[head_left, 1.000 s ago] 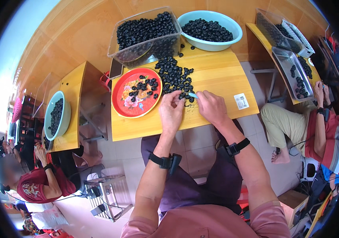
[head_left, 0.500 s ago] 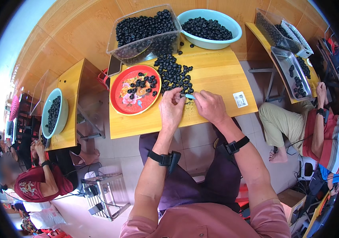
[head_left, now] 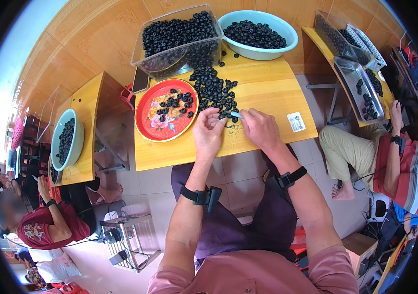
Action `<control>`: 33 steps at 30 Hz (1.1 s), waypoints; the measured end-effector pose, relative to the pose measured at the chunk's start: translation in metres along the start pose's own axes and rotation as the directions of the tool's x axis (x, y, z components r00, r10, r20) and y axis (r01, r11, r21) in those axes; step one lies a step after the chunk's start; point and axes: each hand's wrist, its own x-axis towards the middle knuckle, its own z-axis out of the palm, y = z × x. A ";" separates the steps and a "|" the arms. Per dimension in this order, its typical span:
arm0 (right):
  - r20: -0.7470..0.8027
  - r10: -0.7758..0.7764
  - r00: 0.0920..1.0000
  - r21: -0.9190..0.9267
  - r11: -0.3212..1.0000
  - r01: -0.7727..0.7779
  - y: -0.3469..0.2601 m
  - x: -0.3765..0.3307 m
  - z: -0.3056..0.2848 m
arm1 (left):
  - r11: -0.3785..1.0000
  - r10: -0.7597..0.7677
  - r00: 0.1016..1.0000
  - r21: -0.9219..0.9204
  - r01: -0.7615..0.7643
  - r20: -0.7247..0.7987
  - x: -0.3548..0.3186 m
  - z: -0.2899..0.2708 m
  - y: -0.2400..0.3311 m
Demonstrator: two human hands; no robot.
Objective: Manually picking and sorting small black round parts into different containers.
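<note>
My left hand (head_left: 207, 133) is closed at the near end of a pile of small black ring-shaped parts (head_left: 214, 90), pinching one black ring-shaped part (head_left: 222, 116) between thumb and fingers. From the right, my right hand (head_left: 260, 128) grips a small light-blue-handled tool (head_left: 236, 114). The tool's tip points at the part in my left hand, but the tip itself is too small to make out. Left of my hands lies a red floral tray (head_left: 143, 115) with several black parts on it. All of this is on a yellow wooden table (head_left: 267, 93).
At the table's back stand a clear bin (head_left: 169, 63) and a light-blue basin (head_left: 287, 49), both full of black parts. A dark phone-like object (head_left: 141, 80) lies by the tray. Co-workers sit at side tables; a metal tray (head_left: 351, 78) is on the right one, another basin (head_left: 77, 142) on the left.
My left hand has shifted slightly left and its fingers have opened out a little, so the black part shows more. The right hand with the tool has moved slightly.
</note>
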 end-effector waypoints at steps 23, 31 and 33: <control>-0.023 0.096 0.995 -0.019 0.995 -0.096 0.001 0.001 0.006 | 0.535 0.551 0.835 0.775 -0.337 -0.017 0.040 -0.074 0.049; -0.025 0.092 0.995 -0.005 0.996 -0.092 0.001 0.001 0.006 | 0.269 0.325 0.895 0.878 -0.397 0.306 0.008 -0.036 0.025; -0.024 0.088 0.996 -0.002 0.996 -0.088 0.001 0.002 0.005 | 0.258 0.312 0.896 0.879 -0.400 0.316 0.005 -0.034 0.022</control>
